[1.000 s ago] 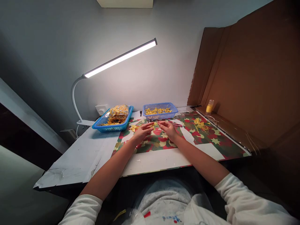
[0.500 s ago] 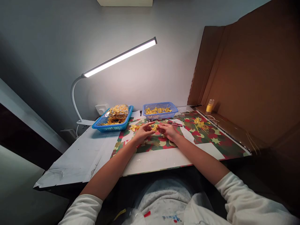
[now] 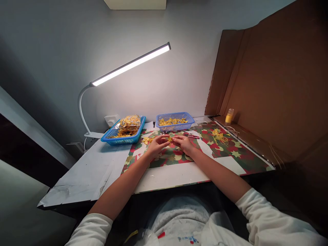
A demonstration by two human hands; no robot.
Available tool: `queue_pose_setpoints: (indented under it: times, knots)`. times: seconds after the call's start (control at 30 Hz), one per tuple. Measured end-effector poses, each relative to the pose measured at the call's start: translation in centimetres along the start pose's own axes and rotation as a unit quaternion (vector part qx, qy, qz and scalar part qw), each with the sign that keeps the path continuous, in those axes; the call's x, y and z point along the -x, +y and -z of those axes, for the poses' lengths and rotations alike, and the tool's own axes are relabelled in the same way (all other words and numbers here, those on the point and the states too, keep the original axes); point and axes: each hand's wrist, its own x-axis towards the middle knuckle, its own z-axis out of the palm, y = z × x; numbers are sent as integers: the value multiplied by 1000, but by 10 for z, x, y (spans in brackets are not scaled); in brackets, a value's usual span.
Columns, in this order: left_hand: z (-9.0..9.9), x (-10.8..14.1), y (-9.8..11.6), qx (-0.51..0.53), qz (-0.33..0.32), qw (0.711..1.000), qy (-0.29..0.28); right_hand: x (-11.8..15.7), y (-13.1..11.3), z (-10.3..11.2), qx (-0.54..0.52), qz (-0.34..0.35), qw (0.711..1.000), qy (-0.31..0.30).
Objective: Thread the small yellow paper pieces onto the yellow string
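Note:
Over the camouflage-patterned sheet, my left hand [image 3: 156, 146] and my right hand [image 3: 183, 144] face each other, fingertips almost meeting. A small yellow ribbon-like piece [image 3: 169, 139] lies between them, pinched by the fingers of both hands; its exact shape is too small to make out. Just behind my left hand lie more yellow pieces [image 3: 147, 140], partly covered by it. A pair of small pinkish-red snips [image 3: 191, 136] rests beyond my right hand. Farther right sits a loose pile of yellow pieces with strings [image 3: 219, 136].
A blue basket [image 3: 123, 140] with gold pieces and a plastic bag stands back left. A lavender basket [image 3: 175, 127] of yellow pieces is at the wall. The lit lamp [image 3: 132, 65] reaches over the table. A small yellow-filled bottle [image 3: 229, 116] stands by the cardboard [image 3: 271, 78] at right.
The fingers have shifted slightly around the yellow piece, which now shows less between them. My left fingers have curled in a little. The things on the table have stayed put.

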Motion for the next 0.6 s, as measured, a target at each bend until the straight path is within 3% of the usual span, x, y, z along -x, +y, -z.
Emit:
queue_pose_setpoints:
  times: [0.27, 0.5, 0.6]
  knots:
    - [2, -1, -4, -15, -24, 999, 18, -5, 5, 4, -56, -60, 996, -22]
    - [-2, 2, 3, -97, -56, 993, 20, -3, 4, 3, -15, -24, 1000, -8]
    - [-3, 2, 3, -87, -41, 995, 15, -1, 2, 3, -2, -21, 1000, -11]
